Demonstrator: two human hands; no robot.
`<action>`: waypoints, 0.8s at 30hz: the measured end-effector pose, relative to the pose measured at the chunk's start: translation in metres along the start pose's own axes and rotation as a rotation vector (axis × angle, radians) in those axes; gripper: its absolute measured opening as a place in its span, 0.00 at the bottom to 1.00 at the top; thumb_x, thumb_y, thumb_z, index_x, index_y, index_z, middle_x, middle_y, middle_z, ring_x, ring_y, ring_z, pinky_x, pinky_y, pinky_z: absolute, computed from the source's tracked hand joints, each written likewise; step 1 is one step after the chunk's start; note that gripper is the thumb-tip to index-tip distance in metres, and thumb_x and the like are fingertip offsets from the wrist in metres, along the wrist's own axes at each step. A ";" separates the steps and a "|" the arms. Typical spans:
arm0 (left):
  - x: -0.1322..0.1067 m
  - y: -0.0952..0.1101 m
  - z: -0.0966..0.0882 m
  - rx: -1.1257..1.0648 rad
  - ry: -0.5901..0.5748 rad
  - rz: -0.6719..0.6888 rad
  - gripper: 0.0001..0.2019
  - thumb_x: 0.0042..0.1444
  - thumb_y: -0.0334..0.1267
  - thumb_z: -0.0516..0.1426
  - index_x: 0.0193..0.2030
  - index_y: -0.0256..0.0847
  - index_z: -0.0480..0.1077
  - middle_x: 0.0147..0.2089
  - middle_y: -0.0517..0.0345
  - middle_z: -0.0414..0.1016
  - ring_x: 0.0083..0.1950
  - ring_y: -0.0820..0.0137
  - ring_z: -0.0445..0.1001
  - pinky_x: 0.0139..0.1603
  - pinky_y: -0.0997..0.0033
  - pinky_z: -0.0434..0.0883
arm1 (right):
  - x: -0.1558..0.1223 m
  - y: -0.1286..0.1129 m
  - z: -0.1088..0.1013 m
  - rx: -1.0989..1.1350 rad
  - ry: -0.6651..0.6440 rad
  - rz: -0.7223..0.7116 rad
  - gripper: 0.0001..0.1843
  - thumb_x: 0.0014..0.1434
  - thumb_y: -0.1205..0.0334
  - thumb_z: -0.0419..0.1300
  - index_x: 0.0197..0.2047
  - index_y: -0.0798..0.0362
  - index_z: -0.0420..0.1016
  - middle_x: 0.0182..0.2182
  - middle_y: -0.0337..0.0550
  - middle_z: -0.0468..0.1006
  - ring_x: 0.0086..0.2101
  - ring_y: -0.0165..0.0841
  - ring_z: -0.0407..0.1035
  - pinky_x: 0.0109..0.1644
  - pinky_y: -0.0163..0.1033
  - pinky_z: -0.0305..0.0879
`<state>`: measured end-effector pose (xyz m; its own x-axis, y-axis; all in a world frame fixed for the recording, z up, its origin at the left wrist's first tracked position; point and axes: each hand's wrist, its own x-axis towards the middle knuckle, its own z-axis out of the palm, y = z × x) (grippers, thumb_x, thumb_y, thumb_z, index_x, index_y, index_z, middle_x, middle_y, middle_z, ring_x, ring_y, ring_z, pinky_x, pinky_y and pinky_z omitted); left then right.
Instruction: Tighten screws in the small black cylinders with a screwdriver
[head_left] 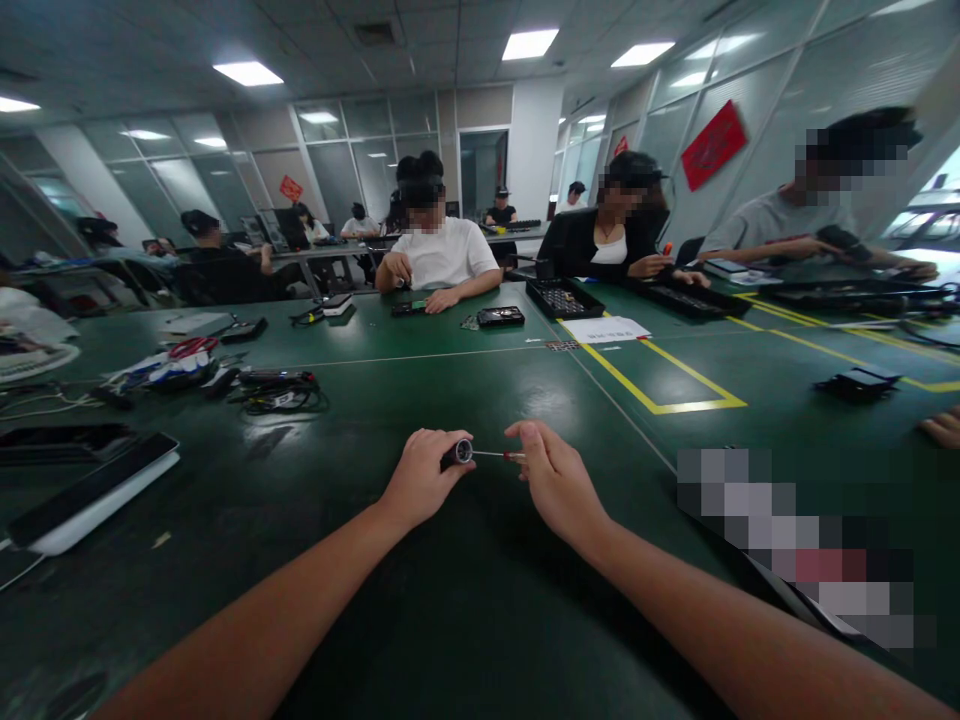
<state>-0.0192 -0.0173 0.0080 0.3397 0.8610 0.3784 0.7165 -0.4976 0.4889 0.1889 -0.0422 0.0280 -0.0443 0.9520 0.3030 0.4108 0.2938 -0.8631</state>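
Note:
My left hand (pixel 426 472) is closed around a small dark cylinder (pixel 463 452) with a pale ring at its open end, which faces me and to the right. In my right hand (pixel 553 478) is a thin screwdriver (pixel 495 455) with a red and clear handle, gripped between thumb and fingers. Its metal shaft points left, and the tip meets the ringed end of the cylinder; whether it sits inside, I cannot tell. Both hands are held above the green tabletop (pixel 420 620). My left fingers hide most of the cylinder, and my right hand covers much of the screwdriver's handle.
A long black-and-white device (pixel 97 490) and coiled black cables (pixel 281 392) lie at left. Yellow tape (pixel 697 407) marks the table at right, near a small black box (pixel 857 383). A blurred-out flat item (pixel 795 550) lies right. Co-workers sit opposite, with black trays (pixel 564 298).

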 end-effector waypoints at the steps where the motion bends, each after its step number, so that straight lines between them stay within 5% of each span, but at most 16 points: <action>1: 0.000 0.000 0.000 0.000 -0.002 -0.003 0.15 0.60 0.37 0.63 0.54 0.46 0.72 0.47 0.57 0.78 0.49 0.60 0.73 0.57 0.53 0.65 | 0.000 0.000 0.000 -0.016 -0.011 0.009 0.20 0.71 0.50 0.44 0.44 0.48 0.74 0.27 0.38 0.74 0.28 0.35 0.71 0.33 0.40 0.62; 8: 0.000 -0.003 0.001 -0.010 0.004 -0.015 0.15 0.61 0.38 0.62 0.54 0.46 0.72 0.48 0.56 0.78 0.50 0.59 0.73 0.56 0.52 0.66 | -0.004 -0.002 0.001 -0.058 -0.035 0.004 0.12 0.69 0.55 0.49 0.50 0.48 0.68 0.29 0.37 0.76 0.25 0.34 0.68 0.30 0.40 0.61; 15: -0.001 -0.001 0.000 0.009 -0.003 -0.008 0.14 0.61 0.39 0.61 0.54 0.46 0.72 0.48 0.56 0.78 0.50 0.59 0.73 0.57 0.51 0.66 | -0.002 -0.005 0.001 -0.008 0.013 -0.089 0.10 0.65 0.55 0.56 0.47 0.49 0.68 0.34 0.41 0.76 0.36 0.37 0.73 0.41 0.43 0.67; 21: -0.001 -0.001 0.002 0.003 -0.011 0.013 0.14 0.60 0.39 0.62 0.54 0.47 0.72 0.47 0.57 0.78 0.49 0.60 0.73 0.58 0.50 0.64 | -0.002 -0.004 -0.003 -0.028 -0.014 -0.036 0.18 0.71 0.50 0.45 0.40 0.48 0.71 0.28 0.38 0.73 0.28 0.34 0.68 0.32 0.40 0.59; 24: 0.000 -0.003 0.002 0.004 -0.002 0.005 0.15 0.60 0.39 0.62 0.54 0.47 0.72 0.47 0.56 0.78 0.49 0.60 0.73 0.57 0.51 0.65 | -0.003 -0.002 -0.001 0.042 0.020 -0.021 0.12 0.69 0.54 0.48 0.46 0.48 0.69 0.31 0.38 0.74 0.29 0.34 0.68 0.34 0.40 0.61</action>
<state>-0.0198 -0.0161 0.0049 0.3448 0.8586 0.3795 0.7173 -0.5017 0.4835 0.1890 -0.0453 0.0294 -0.0342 0.9439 0.3284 0.3711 0.3171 -0.8728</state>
